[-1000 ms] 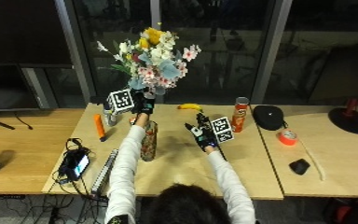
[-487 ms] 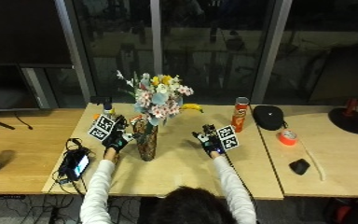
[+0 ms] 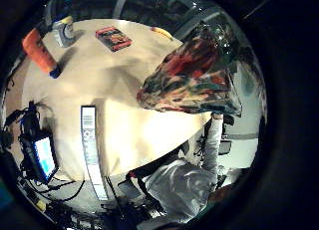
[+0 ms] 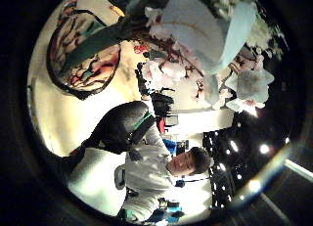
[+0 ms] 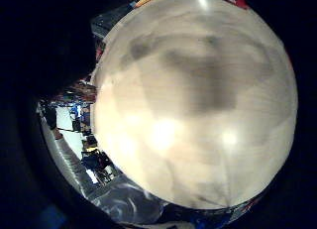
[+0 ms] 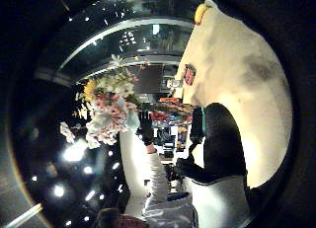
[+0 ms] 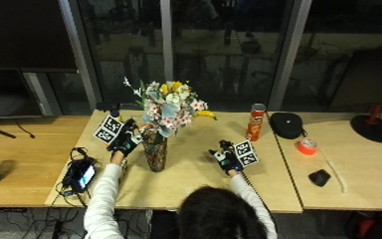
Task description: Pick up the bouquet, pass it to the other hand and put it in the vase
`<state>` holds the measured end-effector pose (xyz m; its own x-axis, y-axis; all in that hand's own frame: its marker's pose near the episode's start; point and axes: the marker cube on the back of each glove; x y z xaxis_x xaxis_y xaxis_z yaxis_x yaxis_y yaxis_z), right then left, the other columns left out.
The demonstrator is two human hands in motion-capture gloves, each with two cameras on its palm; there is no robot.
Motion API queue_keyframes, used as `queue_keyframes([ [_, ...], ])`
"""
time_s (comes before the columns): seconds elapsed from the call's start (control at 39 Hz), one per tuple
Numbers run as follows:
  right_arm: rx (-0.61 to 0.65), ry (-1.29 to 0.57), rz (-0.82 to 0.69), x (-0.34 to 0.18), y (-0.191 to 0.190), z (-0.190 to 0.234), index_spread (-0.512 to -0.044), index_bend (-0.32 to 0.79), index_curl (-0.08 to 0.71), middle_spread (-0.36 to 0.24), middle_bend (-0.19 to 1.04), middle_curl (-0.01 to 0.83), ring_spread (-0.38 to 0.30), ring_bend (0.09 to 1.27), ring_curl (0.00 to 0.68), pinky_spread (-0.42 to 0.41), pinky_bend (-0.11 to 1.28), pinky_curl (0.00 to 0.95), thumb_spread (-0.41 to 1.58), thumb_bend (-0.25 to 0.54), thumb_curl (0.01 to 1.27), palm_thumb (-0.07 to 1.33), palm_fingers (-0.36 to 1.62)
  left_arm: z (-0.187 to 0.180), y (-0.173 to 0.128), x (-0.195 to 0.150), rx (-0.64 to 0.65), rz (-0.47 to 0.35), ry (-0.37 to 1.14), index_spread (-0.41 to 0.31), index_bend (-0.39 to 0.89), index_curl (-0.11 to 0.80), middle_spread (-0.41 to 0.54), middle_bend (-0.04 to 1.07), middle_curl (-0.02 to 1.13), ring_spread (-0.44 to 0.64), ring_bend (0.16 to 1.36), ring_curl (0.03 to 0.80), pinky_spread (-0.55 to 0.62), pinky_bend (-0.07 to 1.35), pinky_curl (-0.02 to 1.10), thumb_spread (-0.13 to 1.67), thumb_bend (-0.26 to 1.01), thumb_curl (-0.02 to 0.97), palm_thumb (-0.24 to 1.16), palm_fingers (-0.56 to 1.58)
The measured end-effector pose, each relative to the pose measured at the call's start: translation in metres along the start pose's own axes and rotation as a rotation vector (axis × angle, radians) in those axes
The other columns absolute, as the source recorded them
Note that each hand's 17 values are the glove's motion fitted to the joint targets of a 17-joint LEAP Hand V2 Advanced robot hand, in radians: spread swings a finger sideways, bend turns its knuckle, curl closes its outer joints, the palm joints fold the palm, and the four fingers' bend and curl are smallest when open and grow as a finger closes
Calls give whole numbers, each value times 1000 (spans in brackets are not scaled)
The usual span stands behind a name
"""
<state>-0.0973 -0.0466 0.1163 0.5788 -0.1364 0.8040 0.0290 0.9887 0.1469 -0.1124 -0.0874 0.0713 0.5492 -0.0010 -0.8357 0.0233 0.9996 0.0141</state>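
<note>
Your bouquet stands upright in the patterned vase on the bench, blooms spreading above the rim. Your left hand hovers just beside the vase's mouth, fingers relaxed and holding nothing. Your right hand rests low over the bench, well apart from the vase, fingers loose and gripping nothing. An orange can stands behind it.

No text, label or number can be read on anything in view.
</note>
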Motion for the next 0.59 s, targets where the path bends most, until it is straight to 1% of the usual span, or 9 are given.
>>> queue_keyframes([
  [0.13,-22,-7,-40,9,-1,16,-323,177,300,47,224,350,150,293,258,279,341,317,1171,-9,465,749,195,-11,-1,-8,8,-26,-18,99,110,201,416,153,235,526,389,241,535,194,291,849,-35,378,293,-187],
  [0.21,-16,-37,-50,15,1,23,-317,175,305,47,214,348,150,289,259,279,330,318,1173,-12,467,753,209,-15,-1,-10,1,-57,-36,109,112,198,420,156,231,531,382,239,534,189,288,850,-33,375,299,-181],
  [0.33,87,-85,-117,24,-2,25,-308,172,310,39,221,352,137,282,258,278,298,312,1180,-11,471,763,257,-14,-4,-14,-22,-93,-64,122,128,200,423,151,222,542,371,234,533,183,283,857,-34,368,303,-170],
  [0.38,113,-88,-150,28,-5,26,-306,170,313,34,223,354,127,279,258,270,295,313,1184,-9,473,769,285,-12,-5,-14,-21,-82,-67,126,131,202,424,151,219,545,367,233,533,182,281,857,-34,365,304,-168],
  [0.44,129,-80,-167,34,-8,28,-303,168,314,32,221,355,122,284,262,268,283,312,1189,-8,477,777,297,-10,-5,-11,-16,-38,-61,128,136,205,424,153,215,547,362,231,530,179,279,858,-34,363,305,-163],
  [0.51,130,-72,-107,44,-7,35,-295,169,319,30,219,356,116,279,264,265,270,314,1193,-9,478,783,306,-9,3,0,2,35,-65,131,132,206,431,156,213,550,362,232,528,178,276,859,-32,358,310,-158],
  [0.59,145,-28,-74,57,-6,44,-289,167,321,28,223,359,106,277,267,265,261,313,1201,-11,480,784,334,-11,8,-2,12,26,-71,133,130,206,434,156,211,552,364,233,526,177,273,859,-33,355,312,-156],
])
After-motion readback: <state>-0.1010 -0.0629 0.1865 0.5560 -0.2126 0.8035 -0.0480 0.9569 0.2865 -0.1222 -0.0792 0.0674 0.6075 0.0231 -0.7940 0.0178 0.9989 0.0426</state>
